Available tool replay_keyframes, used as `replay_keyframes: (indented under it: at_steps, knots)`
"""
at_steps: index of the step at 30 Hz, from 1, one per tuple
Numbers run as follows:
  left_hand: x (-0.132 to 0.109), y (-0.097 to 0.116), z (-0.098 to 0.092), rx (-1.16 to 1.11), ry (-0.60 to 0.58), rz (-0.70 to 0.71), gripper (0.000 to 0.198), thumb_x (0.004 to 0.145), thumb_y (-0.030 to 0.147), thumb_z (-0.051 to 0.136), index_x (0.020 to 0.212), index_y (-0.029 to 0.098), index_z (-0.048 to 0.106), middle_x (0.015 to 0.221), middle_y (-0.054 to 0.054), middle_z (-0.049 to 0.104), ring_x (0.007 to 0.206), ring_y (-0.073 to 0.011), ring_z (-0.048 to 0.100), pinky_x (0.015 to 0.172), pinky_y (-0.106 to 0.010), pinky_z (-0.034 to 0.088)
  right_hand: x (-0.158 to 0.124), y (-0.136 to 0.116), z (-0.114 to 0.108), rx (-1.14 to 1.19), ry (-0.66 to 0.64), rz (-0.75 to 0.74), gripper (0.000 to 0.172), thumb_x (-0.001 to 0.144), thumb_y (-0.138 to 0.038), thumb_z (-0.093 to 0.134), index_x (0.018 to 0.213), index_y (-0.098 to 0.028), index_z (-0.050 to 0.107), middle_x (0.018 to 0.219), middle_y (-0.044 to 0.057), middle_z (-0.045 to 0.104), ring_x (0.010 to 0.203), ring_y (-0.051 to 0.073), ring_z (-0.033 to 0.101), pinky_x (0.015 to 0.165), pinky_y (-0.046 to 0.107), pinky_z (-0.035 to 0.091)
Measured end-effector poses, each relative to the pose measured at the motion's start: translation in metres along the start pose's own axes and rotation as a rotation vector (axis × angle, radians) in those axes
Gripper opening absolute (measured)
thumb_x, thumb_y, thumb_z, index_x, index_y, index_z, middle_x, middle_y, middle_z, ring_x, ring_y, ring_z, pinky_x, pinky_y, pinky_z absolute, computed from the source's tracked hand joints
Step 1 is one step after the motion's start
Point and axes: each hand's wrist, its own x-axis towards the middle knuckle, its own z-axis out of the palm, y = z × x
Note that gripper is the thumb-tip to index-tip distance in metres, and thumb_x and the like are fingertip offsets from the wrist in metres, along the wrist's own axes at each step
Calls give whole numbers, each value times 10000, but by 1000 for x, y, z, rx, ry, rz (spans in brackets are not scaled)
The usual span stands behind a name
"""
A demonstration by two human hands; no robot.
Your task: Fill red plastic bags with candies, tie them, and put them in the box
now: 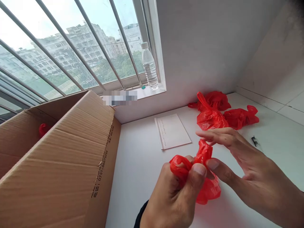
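Note:
A small red plastic bag [209, 186], crumpled into a bundle, is held just above the white table [140, 158] near its front. My left hand [175, 193] is closed around the bag's left end, thumb pressed on top. My right hand [247, 161] pinches the bag's twisted upper part between thumb and forefinger, the other fingers stretched out to the left. Three more red bags [220, 112] lie bunched at the back right of the table.
A large open cardboard box [71, 152] stands at the left, with something red [43, 129] inside. A printed paper sheet [173, 130] lies mid-table. A clear water bottle [149, 66] stands on the windowsill. A dark pen [255, 141] lies at the right.

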Motion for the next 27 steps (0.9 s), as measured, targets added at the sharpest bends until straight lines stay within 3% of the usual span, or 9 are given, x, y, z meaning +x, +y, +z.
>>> replay_keyframes:
  at_steps: [4,6,8,11,14,18,21,24,27]
  knots:
    - [-2,-4,-10,-88,51,-86,346,998,508,533,1076,242,740,874,-36,689,752,-162,612,694,-245,515,4,1,-3,165,-130,100,47,970,-344,609,1007,-368,624,931,-5,637,845,205,634,761,325,559]
    - [3,-5,-15,-136,45,-67,346,1023,492,487,1130,260,720,931,-40,695,778,-164,616,720,-250,514,3,0,-5,200,-165,74,81,941,-268,634,934,-345,609,869,-12,601,803,194,606,761,323,530]
    - [9,-3,-20,-121,-15,-19,322,1033,454,488,1034,248,735,899,-31,681,785,-151,603,734,-232,496,4,0,-7,213,-240,35,115,902,-237,672,890,-331,608,857,-17,581,789,184,589,745,310,511]
    - [14,3,-23,-38,-132,-2,231,997,359,590,875,211,720,859,-11,650,769,-124,574,705,-196,469,10,3,-5,272,-289,19,144,896,-413,708,1006,-349,641,1048,1,613,989,212,608,884,328,507]
    - [11,5,-25,22,-185,-4,84,933,177,631,890,212,694,862,4,647,739,-120,568,667,-208,466,18,8,3,373,-316,84,467,929,-655,571,1277,-344,590,1319,48,581,1241,276,540,1028,396,459]
    - [11,-4,-28,317,-70,158,309,745,-59,586,856,218,664,864,28,662,755,-120,575,682,-221,455,26,16,15,518,-478,276,552,1022,-663,334,1318,-262,571,1103,67,682,967,224,647,810,343,526]
    - [17,-15,-28,542,77,363,412,729,-105,522,935,228,648,825,49,626,712,-97,533,656,-203,428,28,22,21,473,-484,295,439,1047,-575,399,1263,-255,607,880,6,656,712,141,569,651,272,466]
    - [23,-23,-26,636,126,559,508,763,-145,482,1055,232,655,934,29,634,778,-76,567,697,-171,449,29,29,26,517,-518,288,392,1055,-506,442,1338,-264,564,877,-3,647,744,138,571,666,267,461]
    - [26,-25,-26,642,114,645,468,818,-134,506,1080,215,674,1039,-8,621,888,-77,611,757,-158,480,30,33,29,651,-603,268,376,1044,-485,485,1323,-245,559,930,15,660,828,161,600,722,291,483]
